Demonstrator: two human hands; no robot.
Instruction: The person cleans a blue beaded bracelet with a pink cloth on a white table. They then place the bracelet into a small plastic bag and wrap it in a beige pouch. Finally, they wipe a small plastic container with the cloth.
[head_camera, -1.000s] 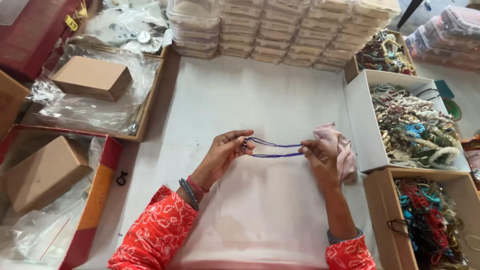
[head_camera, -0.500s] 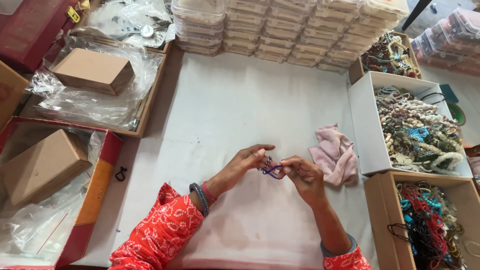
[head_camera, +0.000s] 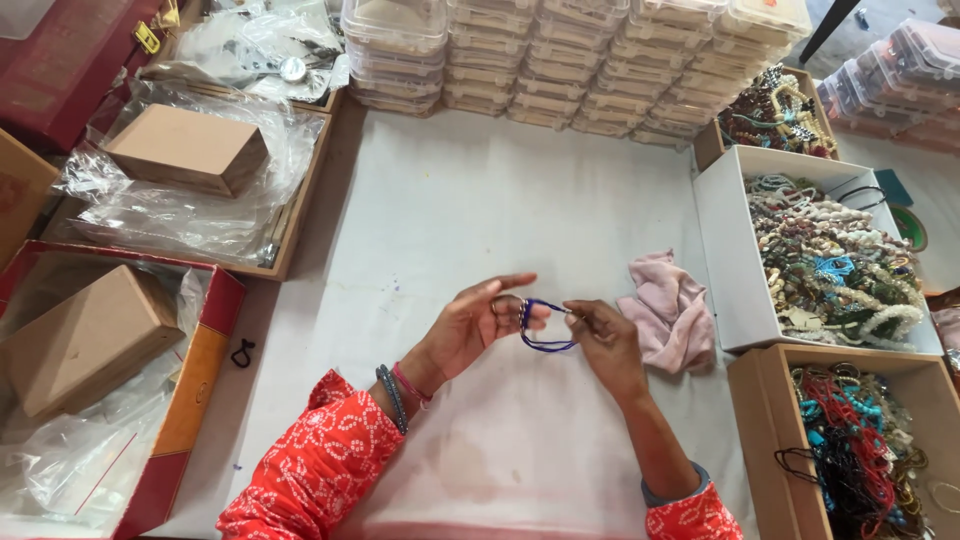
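Closest to me, both orange-sleeved arms meet over the white table cover (head_camera: 480, 200). The left hand (head_camera: 478, 322) has its fingers partly spread, thumb and forefinger pinching one end of a dark blue beaded strand (head_camera: 545, 327); the right hand (head_camera: 605, 335) is closed in a pinch on the other end, so the strand hangs as a small loop between them, just above the cloth. To work this well, I'd judge she should keep both pinches tight and the loop low over the table, so any loose bead lands on cloth (not the floor). Just beside the right hand lies a crumpled pink cloth (head_camera: 670, 310). Beyond it, open white and brown boxes hold heaps of mixed beads (head_camera: 830, 265). To the left sit cardboard boxes in plastic wrap (head_camera: 185, 150), and farthest off, stacked clear plastic containers (head_camera: 560, 50)
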